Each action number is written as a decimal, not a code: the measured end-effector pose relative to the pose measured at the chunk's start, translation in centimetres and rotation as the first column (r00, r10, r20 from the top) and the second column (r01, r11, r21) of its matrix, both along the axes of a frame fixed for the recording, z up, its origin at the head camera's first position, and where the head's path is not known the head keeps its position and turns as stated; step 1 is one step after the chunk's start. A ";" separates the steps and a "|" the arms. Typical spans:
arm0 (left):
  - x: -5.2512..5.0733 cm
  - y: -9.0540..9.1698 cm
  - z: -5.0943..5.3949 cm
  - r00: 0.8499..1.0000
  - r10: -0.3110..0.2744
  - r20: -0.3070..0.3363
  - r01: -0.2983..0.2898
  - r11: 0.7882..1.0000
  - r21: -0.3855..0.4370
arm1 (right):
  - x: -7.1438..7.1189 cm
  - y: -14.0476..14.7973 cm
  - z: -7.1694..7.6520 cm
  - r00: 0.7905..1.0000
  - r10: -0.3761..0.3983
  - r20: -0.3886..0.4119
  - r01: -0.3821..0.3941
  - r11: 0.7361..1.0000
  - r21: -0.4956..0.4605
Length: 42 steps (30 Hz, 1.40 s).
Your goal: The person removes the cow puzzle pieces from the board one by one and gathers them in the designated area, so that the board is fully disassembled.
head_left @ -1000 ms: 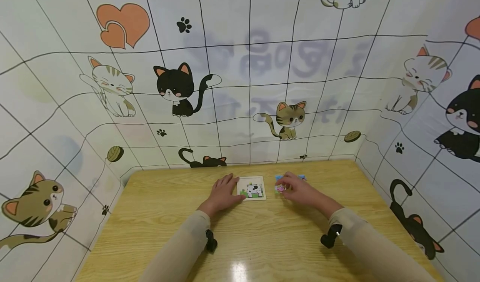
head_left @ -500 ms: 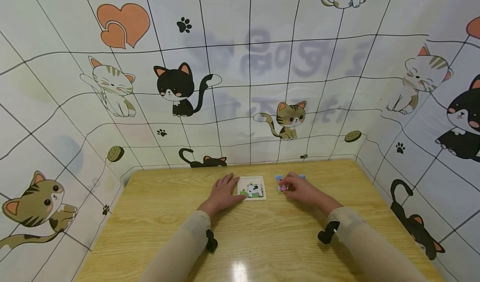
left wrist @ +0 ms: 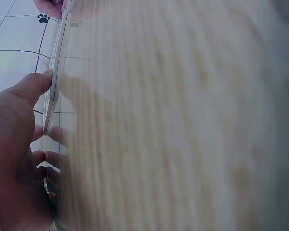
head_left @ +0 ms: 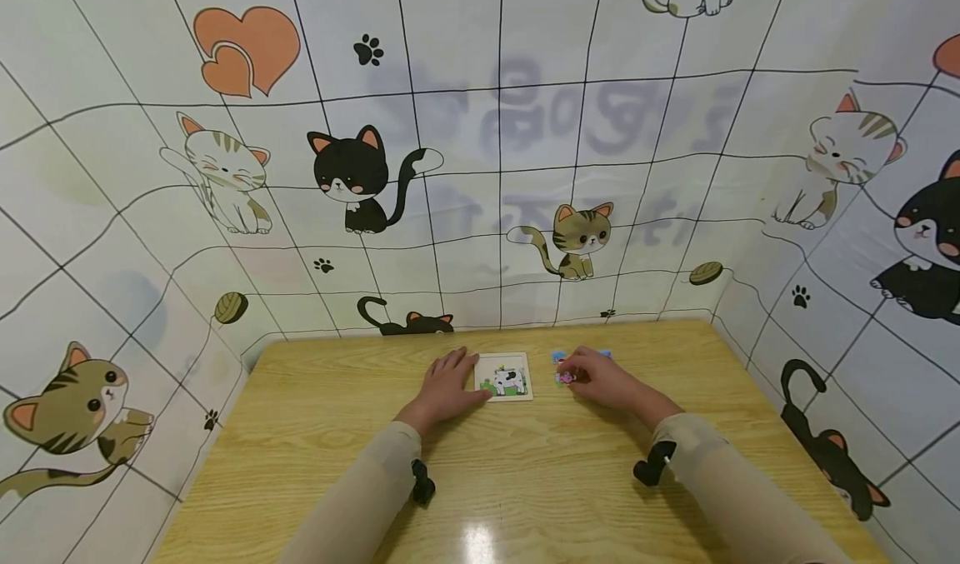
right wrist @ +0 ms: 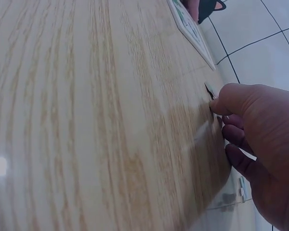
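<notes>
A square puzzle board (head_left: 491, 361) with a pale rim lies flat near the table's far edge, a black-and-white cow picture (head_left: 510, 381) filling its lower part. My left hand (head_left: 450, 385) rests at its left side, fingers extended and the thumb touching the near left corner; in the left wrist view the thumb presses the board's edge (left wrist: 58, 72). To the right of the board, my right hand (head_left: 603, 381) pinches a small puzzle piece (head_left: 564, 376) with pink on it. That piece (right wrist: 209, 89) looks tilted at the thumb tip in the right wrist view. The fingers hide part of it.
Blue puzzle pieces (head_left: 558, 356) lie just beyond my right hand, another blue bit (head_left: 606, 353) showing behind the knuckles. The wooden table (head_left: 360, 447) ends at a cloth wall (head_left: 480, 256) printed with cats, which also stands at both sides.
The right hand has shifted slightly right with the pink puzzle piece, away from the board, baring a blue piece behind it. The left hand and board have stayed put.
</notes>
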<state>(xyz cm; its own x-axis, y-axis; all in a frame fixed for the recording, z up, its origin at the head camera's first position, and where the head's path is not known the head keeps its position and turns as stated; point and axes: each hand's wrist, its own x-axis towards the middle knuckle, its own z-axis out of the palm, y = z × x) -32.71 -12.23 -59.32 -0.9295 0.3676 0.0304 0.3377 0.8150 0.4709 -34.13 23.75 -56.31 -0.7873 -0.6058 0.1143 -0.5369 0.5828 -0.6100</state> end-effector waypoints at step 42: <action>0.2 0.0 0.3 1.000 -0.006 0.001 0.006 1.000 -0.012 | -0.1 -0.9 0.9 0.996 -0.049 0.077 0.051 0.998 -0.031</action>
